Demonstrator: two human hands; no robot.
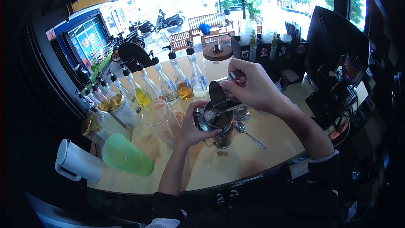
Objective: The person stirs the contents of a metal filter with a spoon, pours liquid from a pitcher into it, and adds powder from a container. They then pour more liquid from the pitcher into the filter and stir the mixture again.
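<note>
My right hand (252, 85) grips a small metal cup (218, 95), tilted over a metal vessel with a perforated part (216, 118). The fingers and thumb of my left hand (195, 128) wrap round that vessel's side. Directly beneath it stands a glass mug (222, 140) with dark contents, its handle toward the left. A spoon (251, 136) lies on the table just right of the mug, beside a small round glass item (242, 113). Left of my left hand is a large clear jar (159, 120).
Several pump bottles (182, 85) curve along the counter's far left side. A green pitcher (128, 155) and a white jug (80, 161) stand at the near left. Behind my right hand are a black cup holder (262, 52) and a round wooden board (217, 53).
</note>
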